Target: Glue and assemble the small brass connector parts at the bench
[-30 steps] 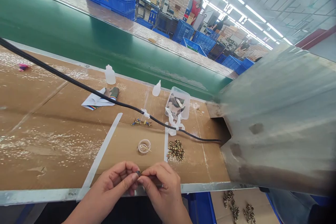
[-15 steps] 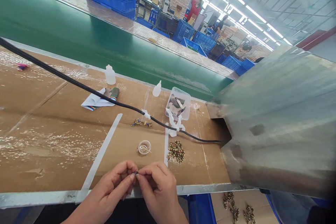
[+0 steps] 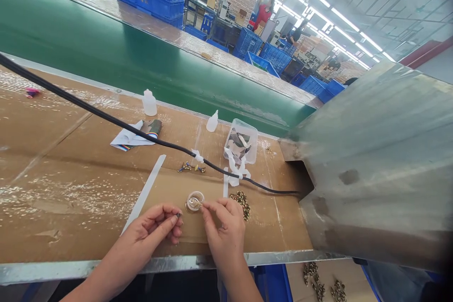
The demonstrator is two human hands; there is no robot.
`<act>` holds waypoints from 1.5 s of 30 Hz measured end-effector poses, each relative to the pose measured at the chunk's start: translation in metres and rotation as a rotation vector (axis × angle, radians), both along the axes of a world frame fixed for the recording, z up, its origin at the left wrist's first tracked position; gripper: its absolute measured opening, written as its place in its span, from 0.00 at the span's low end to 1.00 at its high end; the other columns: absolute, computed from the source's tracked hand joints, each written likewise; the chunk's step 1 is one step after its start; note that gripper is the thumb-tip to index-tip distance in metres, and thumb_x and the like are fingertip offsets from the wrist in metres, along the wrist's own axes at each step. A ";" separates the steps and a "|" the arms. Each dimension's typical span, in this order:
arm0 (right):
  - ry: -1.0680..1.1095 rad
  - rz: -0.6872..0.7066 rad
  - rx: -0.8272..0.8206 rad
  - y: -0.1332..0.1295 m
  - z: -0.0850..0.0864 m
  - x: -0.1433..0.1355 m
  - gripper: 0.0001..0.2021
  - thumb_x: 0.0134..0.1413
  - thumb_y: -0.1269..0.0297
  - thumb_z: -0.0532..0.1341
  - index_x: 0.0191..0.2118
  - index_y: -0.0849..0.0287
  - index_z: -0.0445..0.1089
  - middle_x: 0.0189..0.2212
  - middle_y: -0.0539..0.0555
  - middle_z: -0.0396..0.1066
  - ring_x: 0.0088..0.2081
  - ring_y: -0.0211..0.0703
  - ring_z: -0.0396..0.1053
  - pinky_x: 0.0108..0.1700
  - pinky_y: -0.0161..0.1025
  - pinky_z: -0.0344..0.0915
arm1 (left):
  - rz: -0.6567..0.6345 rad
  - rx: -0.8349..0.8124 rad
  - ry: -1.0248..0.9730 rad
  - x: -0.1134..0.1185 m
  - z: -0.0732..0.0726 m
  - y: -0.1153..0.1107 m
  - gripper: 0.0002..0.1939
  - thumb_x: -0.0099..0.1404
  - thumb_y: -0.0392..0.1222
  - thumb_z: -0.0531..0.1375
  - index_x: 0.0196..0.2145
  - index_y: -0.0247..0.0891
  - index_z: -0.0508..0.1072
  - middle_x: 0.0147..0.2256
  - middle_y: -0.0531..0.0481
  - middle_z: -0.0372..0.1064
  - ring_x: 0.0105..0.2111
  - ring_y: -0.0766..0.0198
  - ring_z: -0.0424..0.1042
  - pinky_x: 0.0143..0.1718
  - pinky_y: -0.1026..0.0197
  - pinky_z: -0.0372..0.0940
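My left hand point(image 3: 155, 233) is closed in a pinch on a small dark metal part point(image 3: 179, 215), too small to tell exactly. Beside it, my right hand point(image 3: 226, 224) grips the end of a thin pale stick point(image 3: 198, 203) that leans in a small clear round cup point(image 3: 191, 195). Just behind my right fingers is a pile of small brass-and-dark metal parts point(image 3: 242, 203), partly covered by that hand. A few similar parts with blue bits point(image 3: 186, 167) lie beyond the cup.
A black cable point(image 3: 106, 115) crosses above the cardboard-covered bench point(image 3: 81, 217). Farther back stand two white squeeze bottles point(image 3: 149, 104), a clear tub point(image 3: 252, 146) of camouflage cloth and folded cloth point(image 3: 153, 128). A green conveyor belt point(image 3: 159, 66) runs behind; a metal housing point(image 3: 371, 165) rises right.
My hands have come apart from their joint pinch. The right moved forward to the cup and took hold of the stick; the left kept the small part.
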State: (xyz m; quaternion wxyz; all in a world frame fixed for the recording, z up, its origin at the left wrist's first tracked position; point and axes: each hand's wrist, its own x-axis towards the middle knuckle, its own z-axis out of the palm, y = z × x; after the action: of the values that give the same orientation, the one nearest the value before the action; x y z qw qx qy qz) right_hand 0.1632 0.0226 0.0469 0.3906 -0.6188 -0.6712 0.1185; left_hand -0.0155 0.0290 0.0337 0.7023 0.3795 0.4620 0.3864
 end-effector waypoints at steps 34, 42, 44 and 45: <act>0.236 0.108 -0.125 -0.013 0.018 0.005 0.07 0.61 0.65 0.57 0.32 0.56 0.68 0.31 0.50 0.66 0.35 0.42 0.64 0.38 0.37 0.59 | -0.028 0.042 0.022 0.000 -0.003 -0.003 0.13 0.62 0.53 0.61 0.36 0.41 0.72 0.30 0.54 0.70 0.32 0.61 0.69 0.37 0.60 0.68; 0.190 0.110 -0.128 -0.012 0.017 0.004 0.06 0.62 0.65 0.57 0.33 0.55 0.69 0.31 0.50 0.67 0.36 0.43 0.65 0.39 0.39 0.59 | -0.025 0.037 0.020 0.000 -0.001 -0.003 0.15 0.60 0.55 0.62 0.36 0.41 0.72 0.31 0.53 0.70 0.32 0.61 0.69 0.36 0.59 0.68; 0.174 0.114 -0.116 -0.013 0.018 0.003 0.06 0.62 0.65 0.57 0.33 0.56 0.69 0.31 0.51 0.67 0.36 0.43 0.65 0.39 0.39 0.59 | -0.027 0.042 0.025 0.000 -0.002 -0.003 0.14 0.61 0.54 0.62 0.36 0.41 0.72 0.30 0.53 0.70 0.32 0.61 0.69 0.36 0.59 0.68; 0.165 0.114 -0.109 -0.013 0.019 0.003 0.06 0.62 0.65 0.57 0.33 0.56 0.69 0.32 0.51 0.67 0.36 0.43 0.65 0.39 0.40 0.58 | -0.028 0.043 0.026 0.000 -0.002 -0.003 0.14 0.61 0.54 0.62 0.36 0.41 0.72 0.30 0.53 0.70 0.32 0.61 0.69 0.37 0.59 0.68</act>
State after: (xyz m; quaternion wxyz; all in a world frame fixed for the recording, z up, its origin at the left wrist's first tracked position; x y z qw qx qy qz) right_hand 0.1660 0.0092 0.0655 0.4031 -0.5879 -0.6635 0.2275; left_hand -0.0154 0.0259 0.0317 0.6932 0.4058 0.4575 0.3814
